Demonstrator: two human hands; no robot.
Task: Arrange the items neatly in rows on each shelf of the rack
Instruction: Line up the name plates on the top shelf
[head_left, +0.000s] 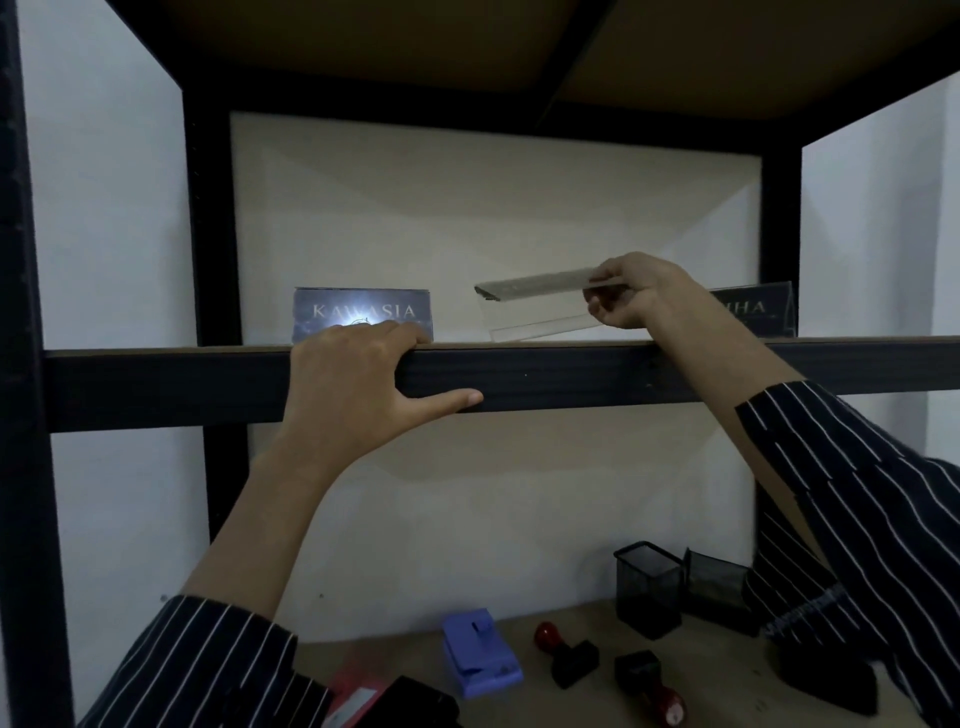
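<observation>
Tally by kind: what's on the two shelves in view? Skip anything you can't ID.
Acrylic table sign holders: 3 (two with dark cards, one empty, in the right hand)
Black mesh pen cups: 2
Red-handled black stampers: 2
Blue-purple plastic box: 1
Total: 8. Dark items at bottom edge unclear, not counted.

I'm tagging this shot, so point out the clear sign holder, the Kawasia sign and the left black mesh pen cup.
clear sign holder (540, 318): head view, its transparent front face.
Kawasia sign (363, 310): head view, on the lettering.
left mesh pen cup (648, 592): head view, its front wall.
</observation>
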